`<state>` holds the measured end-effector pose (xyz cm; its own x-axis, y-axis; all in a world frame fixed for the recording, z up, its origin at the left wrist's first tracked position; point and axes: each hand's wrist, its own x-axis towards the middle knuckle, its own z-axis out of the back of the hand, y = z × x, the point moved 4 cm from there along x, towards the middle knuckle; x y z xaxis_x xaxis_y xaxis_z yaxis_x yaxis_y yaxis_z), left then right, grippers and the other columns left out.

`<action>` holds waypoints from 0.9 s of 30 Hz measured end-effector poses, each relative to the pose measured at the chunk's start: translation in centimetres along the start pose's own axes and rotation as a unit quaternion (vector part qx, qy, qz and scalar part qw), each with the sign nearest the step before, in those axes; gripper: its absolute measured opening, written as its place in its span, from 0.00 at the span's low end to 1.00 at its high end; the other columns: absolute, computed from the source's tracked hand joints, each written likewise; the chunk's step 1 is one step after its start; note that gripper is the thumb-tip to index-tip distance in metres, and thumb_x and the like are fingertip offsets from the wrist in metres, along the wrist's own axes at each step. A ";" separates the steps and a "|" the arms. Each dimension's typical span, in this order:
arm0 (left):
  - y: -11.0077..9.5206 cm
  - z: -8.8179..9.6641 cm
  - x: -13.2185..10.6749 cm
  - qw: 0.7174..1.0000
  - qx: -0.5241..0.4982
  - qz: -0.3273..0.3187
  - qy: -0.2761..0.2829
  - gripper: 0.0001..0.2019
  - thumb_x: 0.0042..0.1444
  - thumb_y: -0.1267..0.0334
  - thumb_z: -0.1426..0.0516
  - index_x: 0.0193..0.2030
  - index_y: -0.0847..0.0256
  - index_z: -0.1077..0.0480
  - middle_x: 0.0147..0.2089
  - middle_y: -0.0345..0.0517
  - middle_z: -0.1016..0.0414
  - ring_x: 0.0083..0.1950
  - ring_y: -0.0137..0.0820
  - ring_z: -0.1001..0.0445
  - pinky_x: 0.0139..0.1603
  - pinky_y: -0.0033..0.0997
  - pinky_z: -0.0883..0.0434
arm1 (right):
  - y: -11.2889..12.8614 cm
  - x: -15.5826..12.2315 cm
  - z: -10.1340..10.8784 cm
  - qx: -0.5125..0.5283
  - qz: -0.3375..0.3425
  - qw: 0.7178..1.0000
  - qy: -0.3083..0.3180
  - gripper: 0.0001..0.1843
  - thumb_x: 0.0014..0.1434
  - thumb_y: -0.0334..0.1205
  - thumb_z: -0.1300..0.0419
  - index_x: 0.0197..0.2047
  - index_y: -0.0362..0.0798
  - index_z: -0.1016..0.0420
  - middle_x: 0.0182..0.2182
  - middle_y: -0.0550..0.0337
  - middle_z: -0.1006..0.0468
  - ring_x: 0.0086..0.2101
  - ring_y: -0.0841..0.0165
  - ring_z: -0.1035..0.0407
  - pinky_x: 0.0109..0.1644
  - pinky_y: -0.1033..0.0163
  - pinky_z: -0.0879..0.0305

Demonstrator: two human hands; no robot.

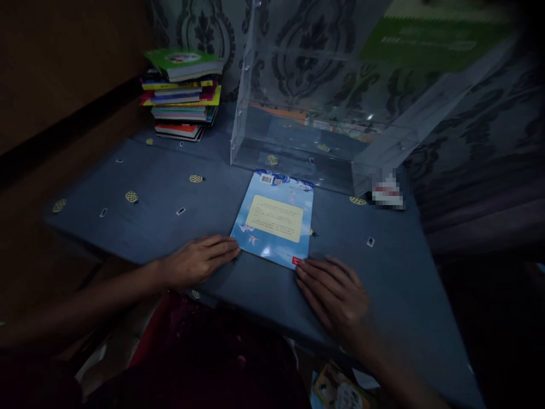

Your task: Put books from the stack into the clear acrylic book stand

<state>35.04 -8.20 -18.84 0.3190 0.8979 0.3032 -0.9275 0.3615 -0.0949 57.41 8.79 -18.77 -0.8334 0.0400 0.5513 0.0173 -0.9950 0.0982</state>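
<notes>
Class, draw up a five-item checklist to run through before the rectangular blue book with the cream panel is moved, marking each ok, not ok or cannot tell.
1. Rectangular blue book with a cream panel lying flat on the grey-blue patterned tablecloth: ok.
2. Bare left hand at the near left corner, bare right hand at the near right: ok.
3. Firm grip under the edges: cannot tell.
4. Gap between book and clear plastic rack: cannot tell.
5. Multicoloured book stack neatly aligned: not ok, edges uneven.
</notes>
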 end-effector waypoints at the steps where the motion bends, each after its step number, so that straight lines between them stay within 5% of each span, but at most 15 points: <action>1: 0.0 0.0 0.1 1.000 -0.001 0.001 -0.004 0.25 0.63 0.79 0.51 0.68 0.69 0.39 0.59 0.58 0.24 0.62 0.39 0.27 0.60 0.41 0.24 | 0.1 0.2 0.0 0.001 0.003 1.000 0.005 0.14 0.68 0.30 0.43 0.54 0.50 0.23 0.46 0.56 0.15 0.44 0.61 0.21 0.54 0.49 0.29; 12: -0.4 0.0 0.2 0.999 -0.013 0.030 -0.020 0.24 0.63 0.77 0.49 0.66 0.69 0.35 0.60 0.57 0.24 0.62 0.37 0.26 0.63 0.39 0.25 | 0.0 0.6 0.2 0.025 0.019 0.999 0.020 0.12 0.70 0.32 0.45 0.51 0.48 0.22 0.45 0.55 0.15 0.43 0.62 0.21 0.52 0.50 0.28; 18: -0.6 0.0 0.2 0.999 -0.012 0.025 -0.030 0.23 0.62 0.77 0.48 0.64 0.70 0.33 0.59 0.56 0.23 0.62 0.37 0.26 0.63 0.39 0.25 | -0.1 3.5 -0.3 0.107 0.022 0.992 0.063 0.14 0.70 0.35 0.44 0.54 0.50 0.23 0.46 0.55 0.15 0.45 0.61 0.22 0.53 0.47 0.26; 27: -0.8 0.0 0.4 0.998 -0.019 0.023 -0.050 0.20 0.59 0.77 0.47 0.58 0.73 0.30 0.54 0.60 0.21 0.58 0.41 0.23 0.59 0.41 0.23 | 2.3 8.4 -4.8 0.168 0.082 0.959 0.213 0.32 0.71 0.46 0.45 0.74 0.48 0.47 0.67 0.46 0.34 0.67 0.56 0.40 0.73 0.37 0.47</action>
<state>35.94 -8.13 -18.63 0.2540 0.8850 0.3903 -0.9320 0.3318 -0.1458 47.81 6.41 -17.85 -0.9530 -0.2275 0.2000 0.2854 -0.8958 0.3408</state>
